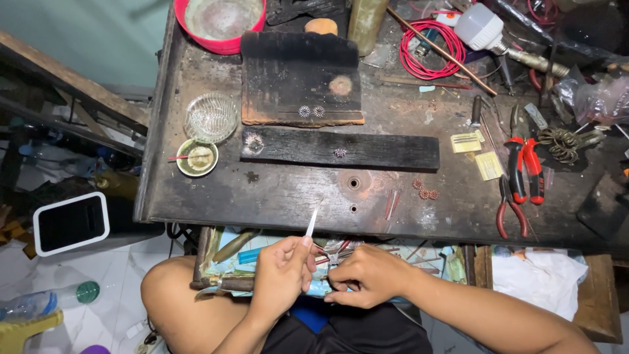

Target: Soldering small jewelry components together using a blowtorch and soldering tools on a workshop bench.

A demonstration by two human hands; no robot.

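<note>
Left hand (283, 269) fingers clamped on tweezers (312, 221), tip pointing 12 o'clock. Right hand (367, 275) at 3 o'clock of it, fingers pinched on something too small to tell, over the open drawer (426, 255). Small beaded pieces (311, 111) already lie on the charred block (298, 72); more (426, 192) wait on the table (295, 190).

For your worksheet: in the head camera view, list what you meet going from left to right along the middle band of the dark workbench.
Small green dish → long charred wooden plank → small yellow cards → red-handled pliers → coil of dull wire rings.
</note>
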